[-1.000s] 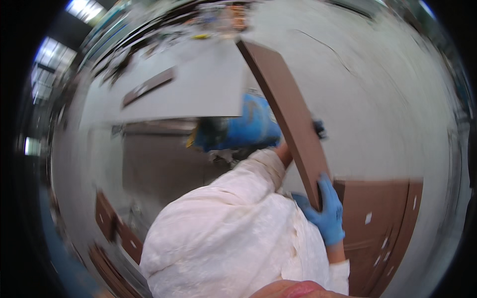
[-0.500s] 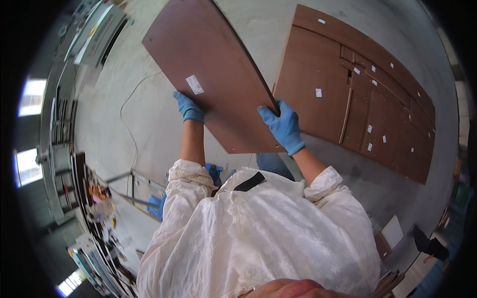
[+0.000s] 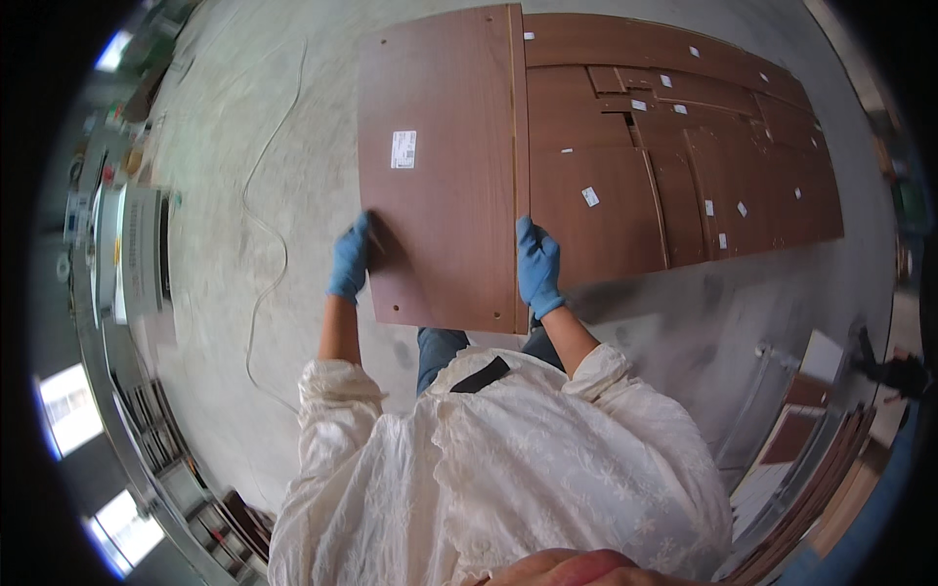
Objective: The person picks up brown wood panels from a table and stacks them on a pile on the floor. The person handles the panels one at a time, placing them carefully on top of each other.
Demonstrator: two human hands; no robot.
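Note:
A brown wood-grain panel with a white label and small holes near its corners is held up in front of my body. My left hand, in a blue glove, is closed on the panel's left edge. On the opposite long edge my right hand, gloved the same, grips it near the lower corner. The fingers under the panel are hidden. Just right of the held panel, several brown boards with white labels lie close together, and the panel's right edge overlaps them in view.
A pale cable winds over the grey floor on the left. Farther left stands a white and grey box-like unit. Stacked boards lean at the lower right, and a dark-clothed person is near the right rim.
The held panel has turned from a slant to nearly straight ahead, both hands still on it. My view has turned too, and the boards on the floor now appear beside the panel.

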